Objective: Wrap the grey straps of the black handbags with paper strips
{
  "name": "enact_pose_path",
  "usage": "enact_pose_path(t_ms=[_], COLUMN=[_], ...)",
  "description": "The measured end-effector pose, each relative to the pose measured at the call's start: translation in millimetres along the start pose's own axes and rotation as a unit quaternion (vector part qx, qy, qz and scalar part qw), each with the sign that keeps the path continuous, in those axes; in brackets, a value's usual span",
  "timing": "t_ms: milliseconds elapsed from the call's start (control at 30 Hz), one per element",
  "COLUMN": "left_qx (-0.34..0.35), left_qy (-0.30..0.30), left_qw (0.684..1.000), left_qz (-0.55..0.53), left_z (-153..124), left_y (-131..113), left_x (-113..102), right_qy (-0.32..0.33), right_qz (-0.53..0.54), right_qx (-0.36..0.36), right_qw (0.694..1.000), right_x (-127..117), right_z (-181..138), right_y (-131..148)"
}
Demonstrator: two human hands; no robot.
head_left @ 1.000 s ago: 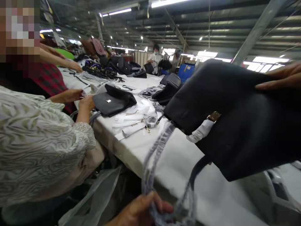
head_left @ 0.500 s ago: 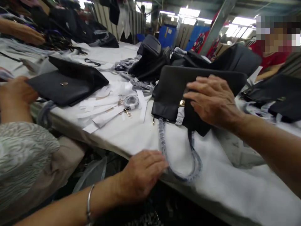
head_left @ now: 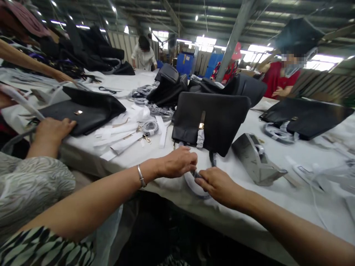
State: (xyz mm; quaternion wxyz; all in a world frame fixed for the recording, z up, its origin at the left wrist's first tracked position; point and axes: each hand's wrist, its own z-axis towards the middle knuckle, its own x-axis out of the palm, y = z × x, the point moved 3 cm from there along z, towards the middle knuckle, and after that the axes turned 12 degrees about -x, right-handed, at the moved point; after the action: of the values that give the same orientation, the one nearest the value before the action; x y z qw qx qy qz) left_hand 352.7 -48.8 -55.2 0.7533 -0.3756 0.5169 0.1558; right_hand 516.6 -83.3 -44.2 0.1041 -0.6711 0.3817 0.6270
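A black handbag (head_left: 216, 114) with a gold clasp stands on the white-covered table in front of me, leaning on other bags. A pale-wrapped tab hangs below the clasp. The bag's handle (head_left: 197, 189), covered in clear wrap, loops toward the table's near edge. My left hand (head_left: 179, 162), a silver bangle on its wrist, is closed on the handle. Close by on the right, my right hand (head_left: 217, 184) pinches the same handle between thumb and fingers. The fingers partly hide the held stretch.
A grey tape dispenser (head_left: 256, 162) sits right of the bag. White paper strips (head_left: 122, 142) and a coiled, wrapped strap (head_left: 150, 127) lie left. A neighbour's hand (head_left: 52, 133) rests by another black bag (head_left: 88, 109). At far right, a co-worker in red stands behind a black bag (head_left: 307, 114).
My right hand has left the bag's front and come down to the handle. My left hand has risen slightly and now grips it. The view has tilted up, showing the tape dispenser.
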Motion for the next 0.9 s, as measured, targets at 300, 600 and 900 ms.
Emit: enact_pose_path(t_ms=[300,600,900], left_qx=[-0.003,0.066,0.021], left_qy=[-0.087,-0.094,-0.028], left_qw=[0.996,0.989,0.993], left_qz=[-0.007,0.095,0.113], left_z=[-1,-23,-19], left_y=[13,32,-19], left_x=[-17,-18,-3], right_qy=[0.04,0.029,-0.123], right_qz=[-0.123,-0.296,-0.156], right_qx=[-0.107,-0.122,-0.024], right_qw=[0.986,0.947,0.98], right_x=[-39,-41,-31], right_z=[5,21,8], right_y=[-57,-162,-168])
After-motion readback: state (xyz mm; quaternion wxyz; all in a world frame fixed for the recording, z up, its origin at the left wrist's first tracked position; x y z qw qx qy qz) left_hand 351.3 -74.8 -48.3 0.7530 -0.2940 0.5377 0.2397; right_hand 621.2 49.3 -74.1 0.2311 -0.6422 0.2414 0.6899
